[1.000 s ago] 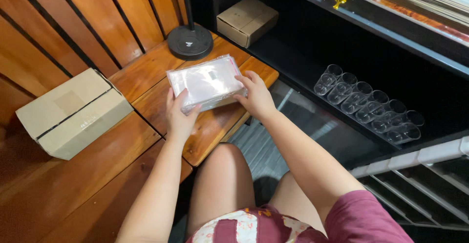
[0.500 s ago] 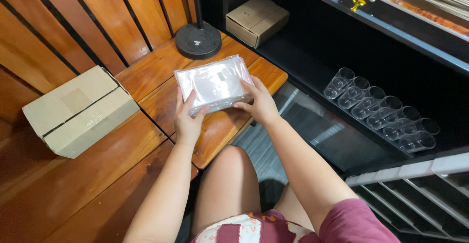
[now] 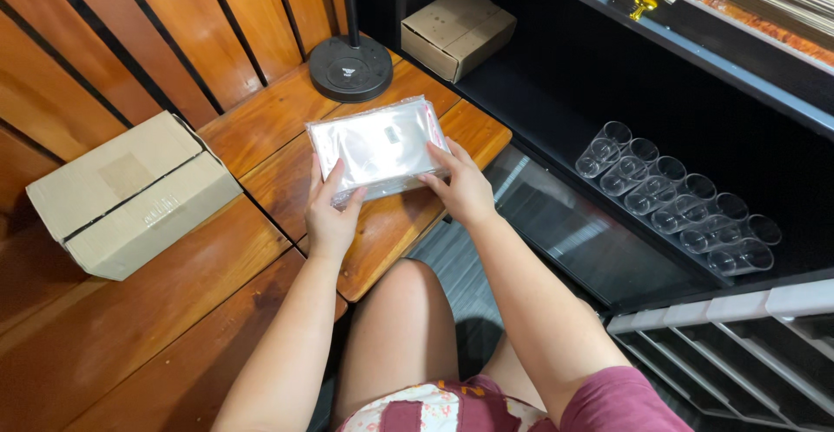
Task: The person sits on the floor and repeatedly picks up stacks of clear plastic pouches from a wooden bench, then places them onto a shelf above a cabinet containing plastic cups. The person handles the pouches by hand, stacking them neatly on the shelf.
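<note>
Over the wooden bench [image 3: 174,310], both hands [image 3: 395,206] grip a clear plastic packet [image 3: 378,147].

Both bare forearms reach forward from the bottom of the view, converging toward the hands. The left hand [image 3: 330,210] is raised with fingers curled upward, thumb pressed forward, gripping from the lower left. The right hand [image 3: 460,190] lies palm down, fingers spread and extended toward the left, wrist bent slightly. The 2 hands sit near each other, not touching. Bare knees show below.
</note>
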